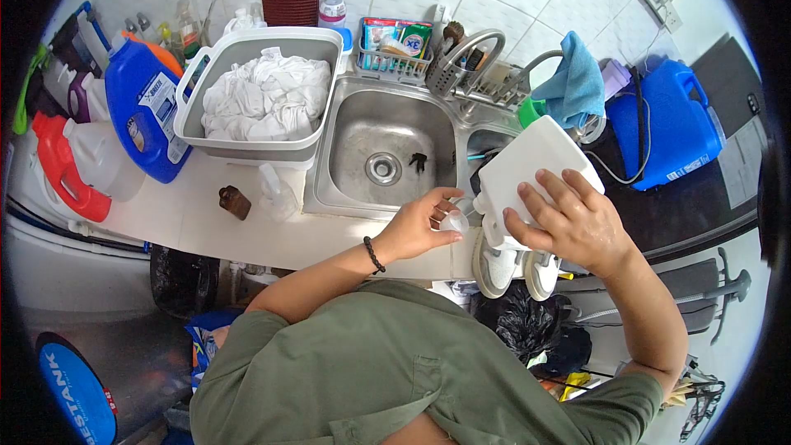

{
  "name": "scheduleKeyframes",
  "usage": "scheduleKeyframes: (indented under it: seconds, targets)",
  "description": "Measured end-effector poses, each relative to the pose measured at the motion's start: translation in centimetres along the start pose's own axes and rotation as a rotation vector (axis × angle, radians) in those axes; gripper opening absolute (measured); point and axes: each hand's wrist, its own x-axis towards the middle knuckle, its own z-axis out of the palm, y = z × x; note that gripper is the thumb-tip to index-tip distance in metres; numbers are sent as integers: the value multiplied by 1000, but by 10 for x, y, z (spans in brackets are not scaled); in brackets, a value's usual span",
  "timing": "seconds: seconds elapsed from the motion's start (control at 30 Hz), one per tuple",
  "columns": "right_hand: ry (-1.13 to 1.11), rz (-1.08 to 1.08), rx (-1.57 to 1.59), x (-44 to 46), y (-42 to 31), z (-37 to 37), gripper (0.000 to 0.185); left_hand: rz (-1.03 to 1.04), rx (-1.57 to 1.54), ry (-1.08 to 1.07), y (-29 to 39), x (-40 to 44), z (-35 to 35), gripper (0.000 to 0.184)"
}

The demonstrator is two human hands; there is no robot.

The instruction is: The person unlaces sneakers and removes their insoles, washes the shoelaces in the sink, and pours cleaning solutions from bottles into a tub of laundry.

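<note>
My left hand (pixel 424 224) is closed round a small clear cup (pixel 454 222) in front of the sink's right corner. My right hand (pixel 568 222) grips a white rectangular container (pixel 540 166), tilted, its lower left corner close to the cup. Whether anything flows between them is too small to tell. Below the container, a pair of white and grey shoes (pixel 494 270) sits at the counter's front edge. Left of my hands is the steel sink (pixel 350 166), with a small black object (pixel 418 162) near its drain.
A grey basin (pixel 191 128) of white cloth stands left of the sink. Blue (pixel 136 107) and red-topped (pixel 62 169) jugs are at the far left. A clear bottle (pixel 277 194) and brown block (pixel 235 203) lie nearer. The tap (pixel 492 45) carries a blue cloth (pixel 571 82); a blue container (pixel 671 128) stands right.
</note>
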Motion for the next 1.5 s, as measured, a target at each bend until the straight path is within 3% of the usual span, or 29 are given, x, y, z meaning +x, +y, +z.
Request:
scheduleKeyframes:
  seconds: [0.73, 1.5]
  targets:
    - [-14, -18, -35, 2, -2, -4, 44, 73, 29, 67, 0, 1, 4, 71]
    - [-26, -11, -20, 2, -10, -4, 43, 21, 98, 51, 4, -4, 6, 74]
